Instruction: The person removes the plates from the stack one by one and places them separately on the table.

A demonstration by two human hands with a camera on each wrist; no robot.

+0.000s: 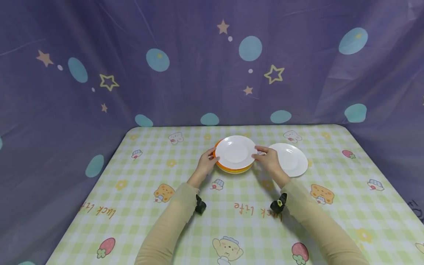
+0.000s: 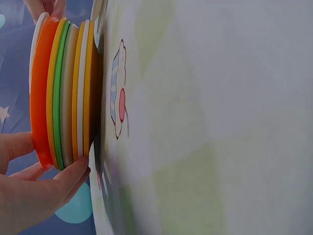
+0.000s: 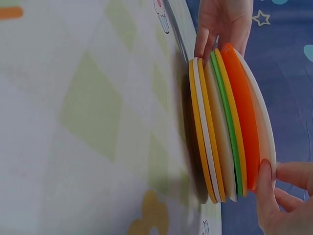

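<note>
A stack of round plates, with an orange plate (image 3: 244,117) near its top, stands at the far middle of the table. Yellow, green (image 2: 59,93), cream and white rims show below the orange one. Topmost is a white plate (image 1: 236,151), whose right side sits a little apart from the orange plate in the right wrist view. My right hand (image 1: 269,160) pinches this white plate's right rim, thumb on the near side. On the opposite side, my left hand (image 1: 206,165) grips the stack's edge, its fingers spread over the orange and lower rims.
Another white plate (image 1: 293,160) lies on the table to the right of the stack, partly behind my right hand. A green checked cloth (image 1: 139,235) with printed figures covers the table. A purple curtain (image 1: 198,95) hangs behind the far edge.
</note>
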